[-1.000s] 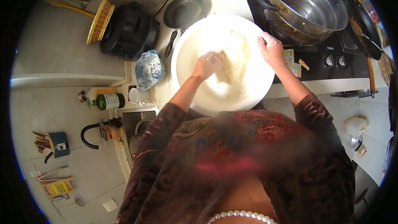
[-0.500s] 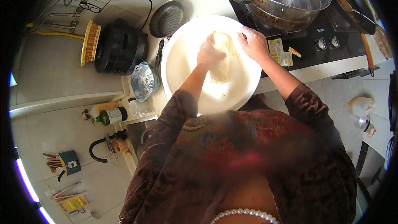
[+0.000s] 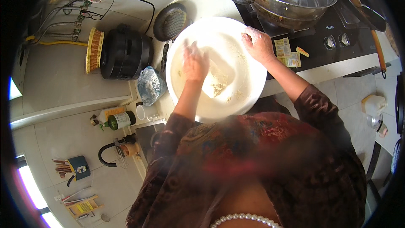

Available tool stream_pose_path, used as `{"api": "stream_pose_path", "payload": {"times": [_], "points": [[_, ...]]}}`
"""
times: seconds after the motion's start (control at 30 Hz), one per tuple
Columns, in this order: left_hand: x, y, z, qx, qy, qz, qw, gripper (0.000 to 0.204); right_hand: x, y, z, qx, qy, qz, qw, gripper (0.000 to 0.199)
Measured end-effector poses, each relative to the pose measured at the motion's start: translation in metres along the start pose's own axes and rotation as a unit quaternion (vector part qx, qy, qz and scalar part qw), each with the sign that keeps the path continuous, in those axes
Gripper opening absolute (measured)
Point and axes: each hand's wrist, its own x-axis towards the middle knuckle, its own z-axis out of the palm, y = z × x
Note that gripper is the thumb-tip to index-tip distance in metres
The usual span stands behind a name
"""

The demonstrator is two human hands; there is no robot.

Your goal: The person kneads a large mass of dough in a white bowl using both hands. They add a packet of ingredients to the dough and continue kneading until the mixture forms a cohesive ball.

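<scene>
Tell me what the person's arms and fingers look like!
The left sleeve and right sleeve are dark brown, shiny and velvety-looking, with a faint mottled pattern. They stop well before the wrists. The left fingers and right fingers wear no gloves and have whitish powder on them.

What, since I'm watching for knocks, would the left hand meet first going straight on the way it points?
Probably the far wall of the white basin, though the height of the left hand is unclear.
</scene>
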Motion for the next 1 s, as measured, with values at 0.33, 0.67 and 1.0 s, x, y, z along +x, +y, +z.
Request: {"api": "stream_pose_path", "payload": {"times": [0.33,0.67,1.0], "points": [[0.052,0.04,0.108,0.107,-0.298,-0.137,0.939,0.053,0.0,0.0,0.0,0.01,0.011,-0.008,1.0,0.011],[-0.079,0.091,0.073,-0.019,-0.236,0.209,0.949,0.046,0.001,0.001,0.0,0.024,0.028,-0.013,0.999,0.01],[-0.044,0.014,-0.012,-0.292,-0.149,-0.084,0.941,0.025,0.002,0.003,0.002,-0.018,0.003,-0.02,1.0,0.012]]}}
